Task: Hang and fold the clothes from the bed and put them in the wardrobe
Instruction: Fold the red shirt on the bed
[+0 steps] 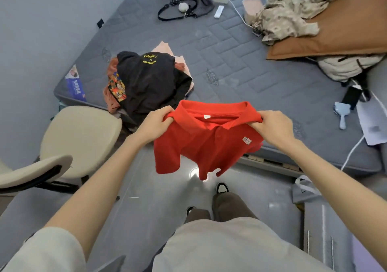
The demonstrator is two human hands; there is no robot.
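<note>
The person holds a red polo shirt [206,139] up by its shoulders over the near edge of the bed [251,66], the left hand [156,125] and right hand [272,128] each pinching the fabric beside the collar. It hangs free, front facing them. This looks like spreading a garment before folding; next it probably needs laying flat on the mattress, beside the black T-shirt pile [146,79].
</note>
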